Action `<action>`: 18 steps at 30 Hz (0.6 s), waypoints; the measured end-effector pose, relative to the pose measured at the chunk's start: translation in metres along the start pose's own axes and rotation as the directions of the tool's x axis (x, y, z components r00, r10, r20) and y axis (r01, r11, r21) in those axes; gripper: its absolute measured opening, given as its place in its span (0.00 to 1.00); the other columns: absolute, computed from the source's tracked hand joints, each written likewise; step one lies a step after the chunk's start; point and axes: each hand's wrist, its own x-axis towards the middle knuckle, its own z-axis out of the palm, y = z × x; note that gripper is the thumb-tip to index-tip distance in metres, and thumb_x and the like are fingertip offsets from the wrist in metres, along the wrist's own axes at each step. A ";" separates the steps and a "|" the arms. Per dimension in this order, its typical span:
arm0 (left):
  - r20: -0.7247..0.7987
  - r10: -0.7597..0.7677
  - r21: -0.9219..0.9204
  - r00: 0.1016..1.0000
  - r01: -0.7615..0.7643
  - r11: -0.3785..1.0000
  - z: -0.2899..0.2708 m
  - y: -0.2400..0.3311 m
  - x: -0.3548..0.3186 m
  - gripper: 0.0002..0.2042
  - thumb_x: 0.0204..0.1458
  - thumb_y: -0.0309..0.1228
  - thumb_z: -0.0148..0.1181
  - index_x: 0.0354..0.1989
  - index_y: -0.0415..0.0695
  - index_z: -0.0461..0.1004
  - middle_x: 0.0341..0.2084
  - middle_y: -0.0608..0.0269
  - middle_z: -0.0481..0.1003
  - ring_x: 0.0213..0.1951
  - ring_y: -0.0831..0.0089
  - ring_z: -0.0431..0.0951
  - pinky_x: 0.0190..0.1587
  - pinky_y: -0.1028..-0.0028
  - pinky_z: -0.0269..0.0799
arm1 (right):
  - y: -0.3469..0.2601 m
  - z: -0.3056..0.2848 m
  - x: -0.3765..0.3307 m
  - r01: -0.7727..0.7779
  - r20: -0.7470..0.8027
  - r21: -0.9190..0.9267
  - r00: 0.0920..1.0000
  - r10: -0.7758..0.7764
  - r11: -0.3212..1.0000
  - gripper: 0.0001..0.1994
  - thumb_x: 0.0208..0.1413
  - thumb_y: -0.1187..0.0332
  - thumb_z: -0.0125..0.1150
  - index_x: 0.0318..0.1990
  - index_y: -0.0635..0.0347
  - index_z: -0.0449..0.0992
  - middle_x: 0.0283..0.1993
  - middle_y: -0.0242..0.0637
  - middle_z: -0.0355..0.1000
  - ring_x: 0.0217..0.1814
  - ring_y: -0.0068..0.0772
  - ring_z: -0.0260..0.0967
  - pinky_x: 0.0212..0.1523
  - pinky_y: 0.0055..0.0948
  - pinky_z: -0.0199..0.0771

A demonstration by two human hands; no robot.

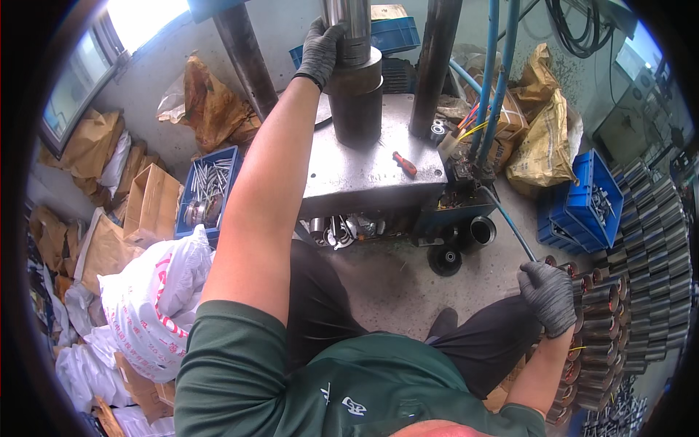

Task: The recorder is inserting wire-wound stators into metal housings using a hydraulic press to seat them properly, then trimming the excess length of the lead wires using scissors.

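Observation:
My left hand [320, 51], in a dark grey glove, is raised at the press and wrapped against the left side of a shiny metal cylinder [354, 33]. Some of its fingers are hidden behind the metal. Below that cylinder, a wider steel ring [354, 76] sits on a dark upright sleeve [357, 120], which stands on the steel press table [335, 175]. Out to the right, my right hand [547, 297], gloved alike, is closed on the lower end of a long lever [510, 224]. A screwdriver with a red handle [404, 164] lies on the table.
Dark press columns [435, 69] flank the work, with blue hoses [497, 80] at the right. Stacked metal cylinders [648, 269] fill the far right near blue crates [582, 204]. On the left are a blue crate of rods [207, 186] and white bags [156, 306].

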 end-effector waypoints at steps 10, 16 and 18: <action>0.055 -0.001 -0.113 0.998 0.007 0.994 -0.002 -0.008 0.006 0.21 0.52 0.29 0.63 0.55 0.40 0.71 0.43 0.59 0.79 0.44 0.71 0.78 0.51 0.71 0.74 | 0.000 -0.003 0.001 0.010 0.049 -0.011 0.999 -0.009 1.000 0.07 0.54 0.68 0.65 0.36 0.61 0.82 0.31 0.48 0.78 0.35 0.53 0.77 0.38 0.44 0.76; 0.075 0.009 -0.122 0.997 0.001 0.993 -0.007 -0.011 0.011 0.22 0.51 0.29 0.65 0.55 0.38 0.70 0.42 0.58 0.78 0.44 0.71 0.79 0.51 0.71 0.75 | -0.003 -0.004 0.004 0.022 0.078 0.011 0.997 -0.023 1.000 0.07 0.55 0.68 0.65 0.35 0.63 0.82 0.31 0.48 0.78 0.35 0.52 0.77 0.37 0.43 0.76; 0.084 -0.003 -0.140 0.996 0.015 0.990 -0.012 -0.011 0.009 0.24 0.50 0.30 0.68 0.55 0.37 0.69 0.42 0.57 0.78 0.44 0.70 0.79 0.50 0.70 0.76 | -0.003 -0.004 0.005 0.025 0.091 0.022 0.995 -0.027 0.999 0.07 0.55 0.69 0.65 0.36 0.63 0.82 0.32 0.48 0.79 0.35 0.51 0.78 0.38 0.41 0.77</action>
